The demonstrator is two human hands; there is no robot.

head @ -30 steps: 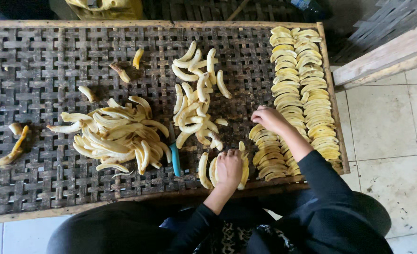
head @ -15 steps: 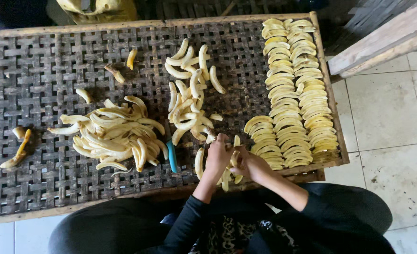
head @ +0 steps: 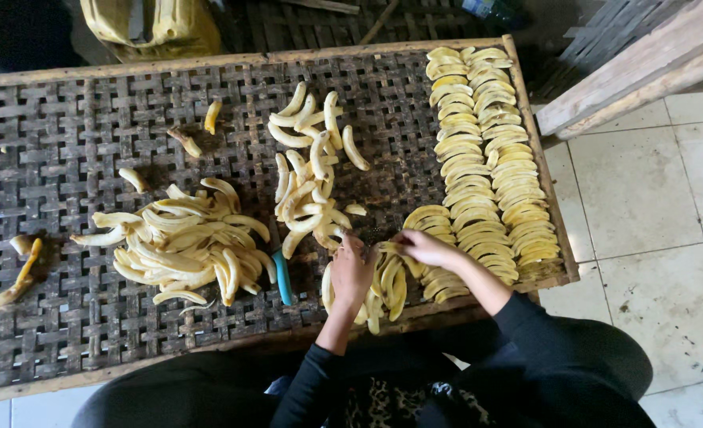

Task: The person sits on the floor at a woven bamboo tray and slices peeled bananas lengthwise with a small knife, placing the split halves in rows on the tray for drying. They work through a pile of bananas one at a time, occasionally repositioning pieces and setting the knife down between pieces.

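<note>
My left hand (head: 352,271) lies curled over a small heap of peeled banana slices (head: 386,290) near the front edge of the woven drying rack (head: 66,127). Just to its right, my right hand (head: 423,247) pinches one pale slice from the same heap, and the two hands almost touch. Neat overlapping rows of laid-out slices (head: 486,150) run along the rack's right side and curve toward my right hand.
A blue-handled knife (head: 282,277) lies left of my left hand. A loose pile of peels (head: 181,247) sits mid-left, and whole peeled bananas (head: 312,166) are at the centre. Scraps (head: 20,269) lie far left. A yellow sack (head: 153,28) and a wooden plank (head: 645,67) border the rack.
My right hand left the rows of slices on the right and came in to the small heap beside my left hand. The left hand stayed on that heap.
</note>
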